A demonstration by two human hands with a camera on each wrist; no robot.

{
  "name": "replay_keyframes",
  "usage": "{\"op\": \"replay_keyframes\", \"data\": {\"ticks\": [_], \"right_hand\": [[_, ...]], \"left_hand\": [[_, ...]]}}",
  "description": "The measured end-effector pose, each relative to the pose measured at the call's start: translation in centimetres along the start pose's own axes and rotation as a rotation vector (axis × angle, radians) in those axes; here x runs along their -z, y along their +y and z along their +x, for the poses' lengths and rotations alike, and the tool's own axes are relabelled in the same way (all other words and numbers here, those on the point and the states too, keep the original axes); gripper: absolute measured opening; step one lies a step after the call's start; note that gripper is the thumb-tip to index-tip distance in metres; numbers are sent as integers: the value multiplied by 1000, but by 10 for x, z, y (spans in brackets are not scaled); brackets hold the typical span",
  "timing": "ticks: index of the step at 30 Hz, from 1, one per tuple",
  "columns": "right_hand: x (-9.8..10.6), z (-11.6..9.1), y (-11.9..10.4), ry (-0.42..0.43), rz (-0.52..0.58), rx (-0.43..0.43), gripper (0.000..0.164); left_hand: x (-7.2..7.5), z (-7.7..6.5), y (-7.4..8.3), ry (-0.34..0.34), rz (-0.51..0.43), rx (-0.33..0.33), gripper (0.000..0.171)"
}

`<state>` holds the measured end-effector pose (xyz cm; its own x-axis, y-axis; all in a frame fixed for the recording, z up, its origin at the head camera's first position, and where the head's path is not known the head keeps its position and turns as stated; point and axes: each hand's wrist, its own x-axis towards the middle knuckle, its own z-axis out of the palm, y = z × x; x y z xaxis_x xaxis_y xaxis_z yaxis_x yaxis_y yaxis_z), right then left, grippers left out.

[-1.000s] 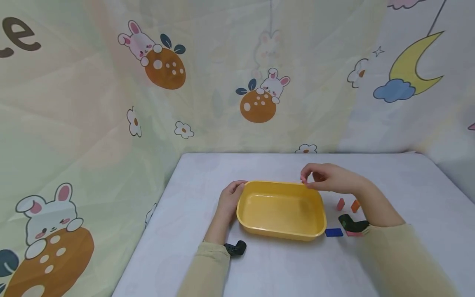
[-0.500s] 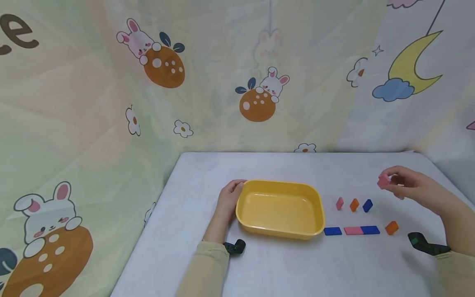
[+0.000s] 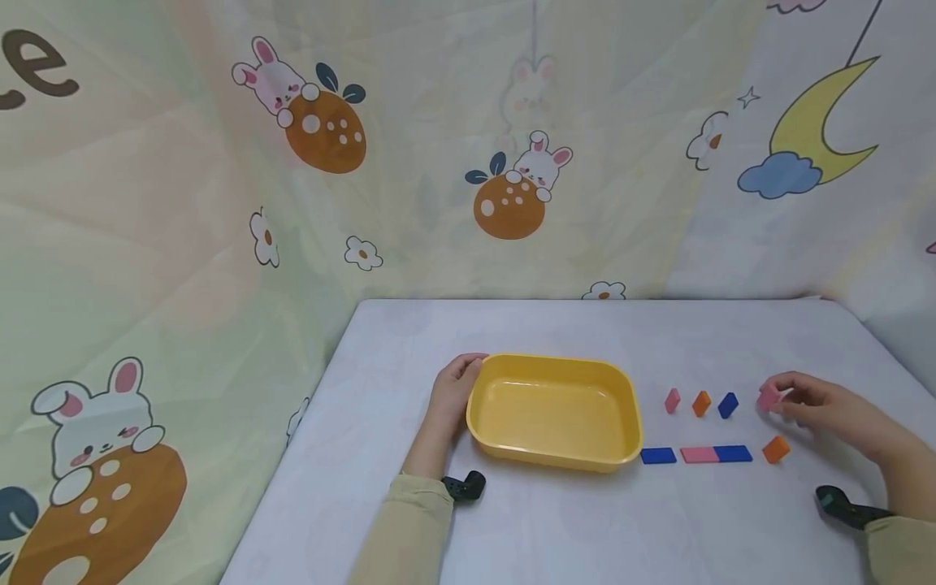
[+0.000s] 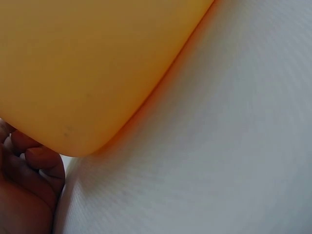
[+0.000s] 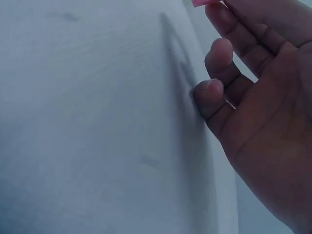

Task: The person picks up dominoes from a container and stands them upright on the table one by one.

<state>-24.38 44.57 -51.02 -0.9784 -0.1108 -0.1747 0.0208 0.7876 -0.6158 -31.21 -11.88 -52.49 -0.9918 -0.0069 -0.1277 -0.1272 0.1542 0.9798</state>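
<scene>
In the head view a yellow plastic tray (image 3: 556, 412) stands on the table. My left hand (image 3: 454, 392) grips it at its far left corner, and curled fingers show against its wall (image 4: 112, 73) in the left wrist view. My right hand (image 3: 834, 413) pinches a pink block (image 3: 769, 397) between thumb and fingers, low at the right end of a row of upright blocks. That row holds a pink block (image 3: 673, 400), an orange block (image 3: 701, 403) and a blue block (image 3: 727, 405). Only an edge of the pinched block (image 5: 200, 2) shows in the right wrist view.
Nearer me lie a flat blue block (image 3: 659, 456) beside the tray's corner, a flat pink block (image 3: 699, 455) end to end with another blue block (image 3: 734, 453), and a tilted orange block (image 3: 776, 449). A printed cloth backdrop (image 3: 424, 244) rises behind the white table (image 3: 556, 536).
My right hand has swung from the tray's far rim to the right with the pink block, then come down toward the upright row. My left hand stays on the tray.
</scene>
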Motion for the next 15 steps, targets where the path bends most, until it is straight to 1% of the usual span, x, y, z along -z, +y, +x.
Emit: {"op": "replay_keyframes", "data": {"ticks": [3,10,15], "right_hand": [[-3,1,3,-20,-1,-3,44],[-7,2,-1,-43,-31,-12,47],[-8,0,-5,-55,-47,-6,43]], "left_hand": [[0,0,0,-1,1,-4,27],[1,-1,1,1,7,6,28],[0,-1,1,3,10,-1,26]]}}
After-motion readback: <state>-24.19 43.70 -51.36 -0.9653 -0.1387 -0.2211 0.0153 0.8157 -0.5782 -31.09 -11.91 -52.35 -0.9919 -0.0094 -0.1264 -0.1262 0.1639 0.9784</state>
